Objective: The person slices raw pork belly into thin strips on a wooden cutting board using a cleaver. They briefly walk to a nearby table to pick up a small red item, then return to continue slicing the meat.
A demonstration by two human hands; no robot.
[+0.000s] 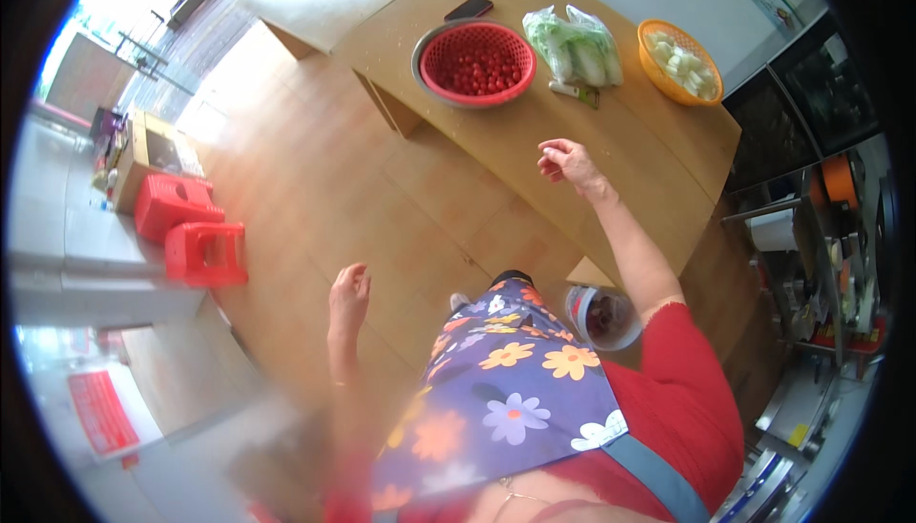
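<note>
My right hand (569, 164) is above the near part of a wooden table (644, 179), fingers curled; whether something small is between them I cannot tell. Beyond it lies a peeler (575, 92) with a white handle and green head, beside leafy vegetables in a clear plastic bag (576, 50). A red plastic colander (478, 63) of small red fruits rests in a metal bowl (421, 79). An orange basket (647, 68) holds pale cut pieces. My left hand (349, 297) hangs over the floor, away from the table, fingers bent and nothing visible in it.
A dark phone (469, 7) lies behind the colander. Below the table's near edge stands a clear plastic bucket (614, 319) with dark contents. Red plastic stools (206, 254) are at the left by a small cabinet (161, 151). A loaded metal rack (809, 265) is at the right.
</note>
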